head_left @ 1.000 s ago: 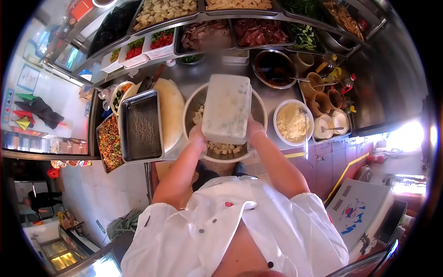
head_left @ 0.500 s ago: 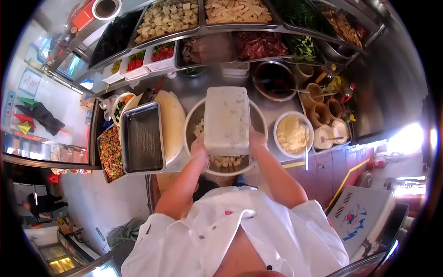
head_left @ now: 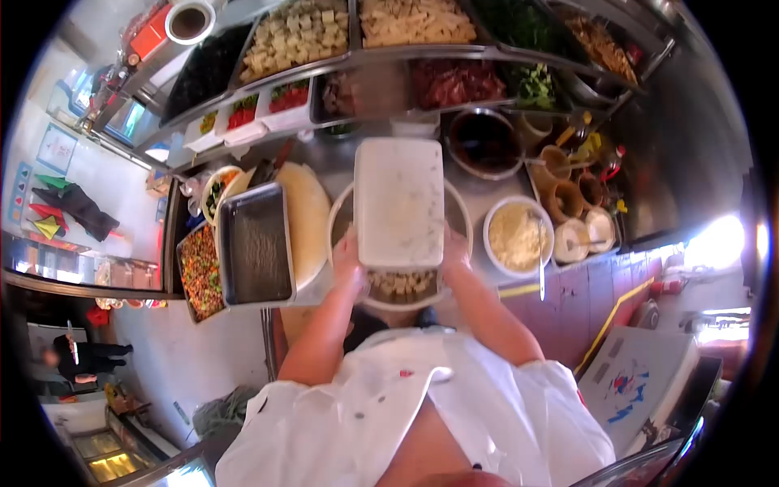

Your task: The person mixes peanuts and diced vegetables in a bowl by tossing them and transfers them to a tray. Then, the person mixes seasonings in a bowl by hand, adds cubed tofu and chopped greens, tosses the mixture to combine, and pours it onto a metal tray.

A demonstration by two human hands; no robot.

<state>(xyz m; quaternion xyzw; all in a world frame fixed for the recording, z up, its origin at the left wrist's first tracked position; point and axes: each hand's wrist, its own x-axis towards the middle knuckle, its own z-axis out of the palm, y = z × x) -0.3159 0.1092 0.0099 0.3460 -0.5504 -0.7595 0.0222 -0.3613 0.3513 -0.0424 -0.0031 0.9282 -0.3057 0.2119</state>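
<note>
Between my hands is a white rectangular tub (head_left: pixel 400 201), its flat, smudged base turned up toward me. My left hand (head_left: pixel 349 260) grips the tub's left side, and my right hand (head_left: pixel 455 248) grips the right side; the fingertips are partly hidden. Under the tub stands a large round bowl (head_left: pixel 332 217) with a pale rim. Pale diced cubes (head_left: pixel 403 284) show in the bowl near its front. The tub hides most of the bowl's inside and its own opening.
On the left are a dark metal tray (head_left: pixel 256 243), a round pale board (head_left: pixel 307 219) and a tray of mixed diced vegetables (head_left: pixel 200 272). A white bowl of pale crumbly food (head_left: pixel 513 235) and a bowl of dark liquid (head_left: pixel 485 143) stand to the right. Food pans (head_left: pixel 296 36) line the back shelf.
The tub has tilted and risen slightly toward the back, and its base looks larger. Both hands still hold its sides. The view has shifted slightly.
</note>
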